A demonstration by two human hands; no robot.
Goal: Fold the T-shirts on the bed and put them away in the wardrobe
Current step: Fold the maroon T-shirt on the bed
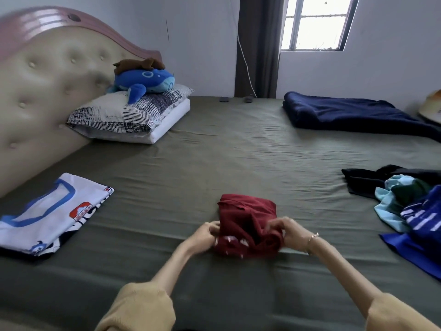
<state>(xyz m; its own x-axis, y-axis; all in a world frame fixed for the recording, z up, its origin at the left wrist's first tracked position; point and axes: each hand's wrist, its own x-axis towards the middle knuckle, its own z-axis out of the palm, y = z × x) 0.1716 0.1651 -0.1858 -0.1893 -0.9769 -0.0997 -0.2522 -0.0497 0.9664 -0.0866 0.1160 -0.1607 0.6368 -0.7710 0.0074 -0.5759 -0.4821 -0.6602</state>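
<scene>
Dark red cotton T-shirt (pixel 248 216) lies between the hands, half folded; left hand (pixel 207 232) and right hand (pixel 287 231) each pinch its near edge. One folded white-and-blue T-shirt (pixel 51 211) rests far left of them. One unfolded heap of clothes (pixel 410 206) waits far right. I see no wardrobe, so nothing seems stored yet.

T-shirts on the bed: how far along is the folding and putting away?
Done: a white T-shirt lies folded on the bed. In hand: the left hand and right hand grip a half-folded red T-shirt. Left: the unfolded pile at right. No wardrobe in view.
</scene>
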